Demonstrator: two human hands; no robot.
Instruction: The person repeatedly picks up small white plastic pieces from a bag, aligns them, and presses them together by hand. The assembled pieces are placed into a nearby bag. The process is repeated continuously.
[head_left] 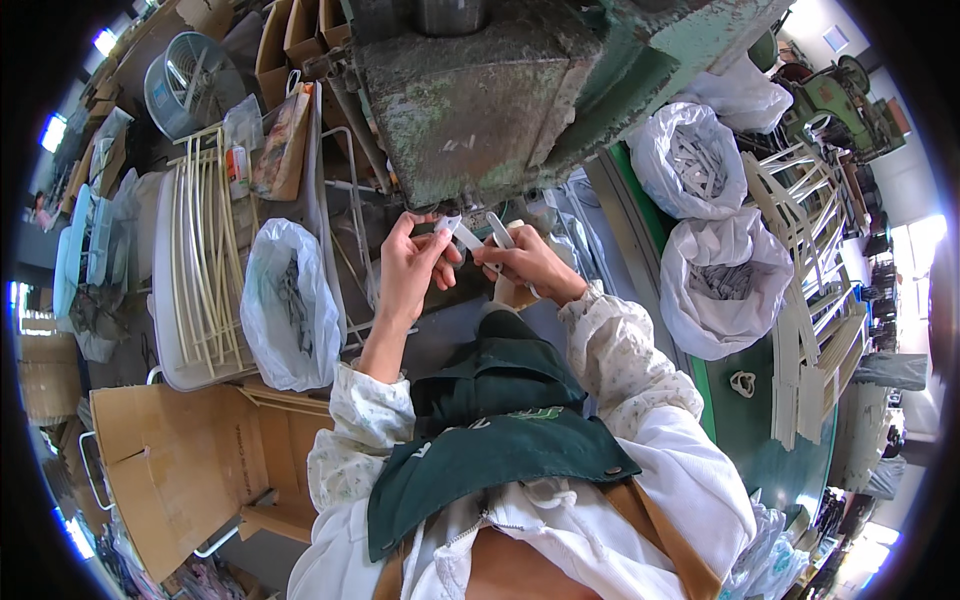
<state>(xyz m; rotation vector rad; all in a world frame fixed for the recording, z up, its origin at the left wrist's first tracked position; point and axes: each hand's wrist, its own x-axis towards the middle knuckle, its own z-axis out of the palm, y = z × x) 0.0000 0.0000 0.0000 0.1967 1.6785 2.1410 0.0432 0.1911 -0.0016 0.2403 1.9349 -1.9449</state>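
Just under the front of a worn green press-like machine (480, 110), both of my hands are raised close together. My left hand (412, 262) is closed, its thumb and fingers pinching the end of a small pale flat strip (466, 236). That strip slants down toward my right hand (532, 264), whose fingers are curled closed. A second pale strip (499, 229) sticks up from the right hand's fingers. The lower ends of both strips are partly hidden by the fingers. How the strips meet the machine's underside cannot be made out.
Left of me a white bag (290, 345) holds grey pieces, beside a bin of long cream strips (195, 270) and an open cardboard box (180, 470). On the right, two white bags (690, 300) (650, 150) of flat pieces stand on a green table (745, 425) near stacked pale strips (795, 400).
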